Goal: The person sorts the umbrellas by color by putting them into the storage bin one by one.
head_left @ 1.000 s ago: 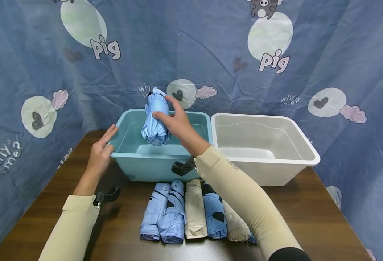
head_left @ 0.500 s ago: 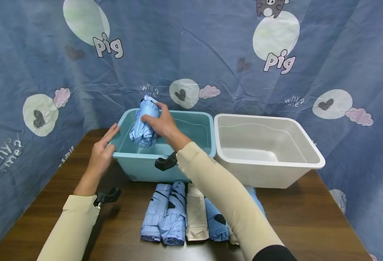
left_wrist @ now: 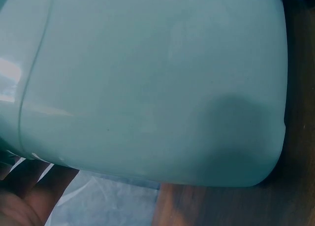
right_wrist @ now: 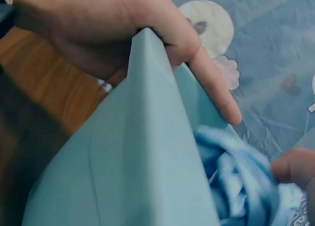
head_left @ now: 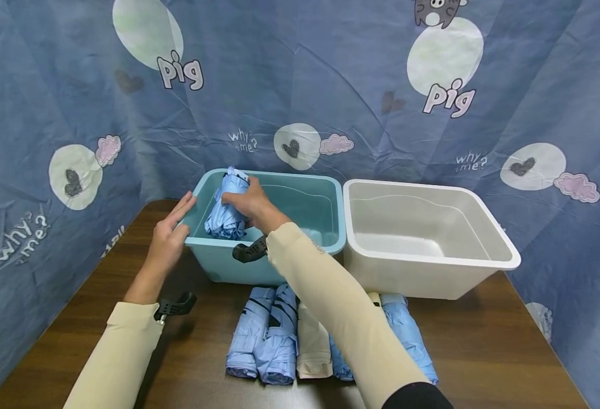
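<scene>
A rolled bundle of crinkled blue fabric [head_left: 224, 213] tilts inside the left end of a teal plastic bin [head_left: 300, 245]. My right hand [head_left: 254, 205] grips it from the right, thumb on the near side; some fingers are hidden behind it. My left hand [head_left: 169, 233] holds the bin's left rim, one finger lying straight along it. In the left wrist view, fingers of the left hand [left_wrist: 37, 194] reach under the rim beside the bin wall [left_wrist: 157, 88]. The right wrist view has the bundle [right_wrist: 241, 179] just inside the rim, a right thumb [right_wrist: 290, 167] against it.
A white bin [head_left: 428, 258] stands against the teal one on the right. On the brown table [head_left: 489, 341] in front lie several rolled bundles, including blue ones [head_left: 278, 341], a beige one [head_left: 312, 346] and another blue one [head_left: 409, 335]; my right forearm covers some. A printed blue curtain [head_left: 300, 74] hangs behind.
My right hand has moved left and down with the blue bundle, from above the teal bin into its left end. My left hand stays at the rim; the head view has shifted slightly.
</scene>
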The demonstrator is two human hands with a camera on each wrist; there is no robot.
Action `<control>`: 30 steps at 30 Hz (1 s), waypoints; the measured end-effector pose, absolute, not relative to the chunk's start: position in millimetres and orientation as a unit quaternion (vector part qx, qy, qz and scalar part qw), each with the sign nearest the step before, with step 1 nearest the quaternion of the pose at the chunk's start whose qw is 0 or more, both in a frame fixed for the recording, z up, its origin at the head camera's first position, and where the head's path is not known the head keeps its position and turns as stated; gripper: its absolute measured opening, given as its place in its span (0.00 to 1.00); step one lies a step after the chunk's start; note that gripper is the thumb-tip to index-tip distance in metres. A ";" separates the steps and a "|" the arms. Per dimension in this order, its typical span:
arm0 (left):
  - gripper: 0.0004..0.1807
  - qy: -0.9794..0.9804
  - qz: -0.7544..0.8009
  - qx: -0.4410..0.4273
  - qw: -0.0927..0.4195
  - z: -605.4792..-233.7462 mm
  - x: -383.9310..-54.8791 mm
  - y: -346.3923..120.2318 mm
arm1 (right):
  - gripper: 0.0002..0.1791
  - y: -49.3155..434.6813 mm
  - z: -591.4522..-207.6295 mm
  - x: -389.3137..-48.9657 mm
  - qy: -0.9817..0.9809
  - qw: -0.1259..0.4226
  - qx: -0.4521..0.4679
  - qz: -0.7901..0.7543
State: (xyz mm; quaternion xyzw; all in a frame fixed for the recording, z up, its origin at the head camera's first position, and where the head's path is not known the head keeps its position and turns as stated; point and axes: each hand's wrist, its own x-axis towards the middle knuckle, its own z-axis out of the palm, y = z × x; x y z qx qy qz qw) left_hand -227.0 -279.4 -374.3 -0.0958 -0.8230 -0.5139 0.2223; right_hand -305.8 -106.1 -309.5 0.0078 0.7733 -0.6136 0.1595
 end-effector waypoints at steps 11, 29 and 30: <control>0.32 -0.829 -0.507 -0.089 0.219 -374.8 -225.6 -280.1 | 0.48 -102.2 -318.4 -308.2 0.808 0.177 -0.005 -0.562; 0.32 -0.821 -0.508 -0.103 0.239 -376.1 -225.7 -281.2 | 0.51 -98.8 -320.9 -304.8 0.827 0.255 -0.008 -0.501; 0.32 -0.822 -0.507 -0.102 0.238 -376.5 -225.8 -281.2 | 0.49 -97.8 -320.8 -303.3 0.818 0.256 -0.007 -0.515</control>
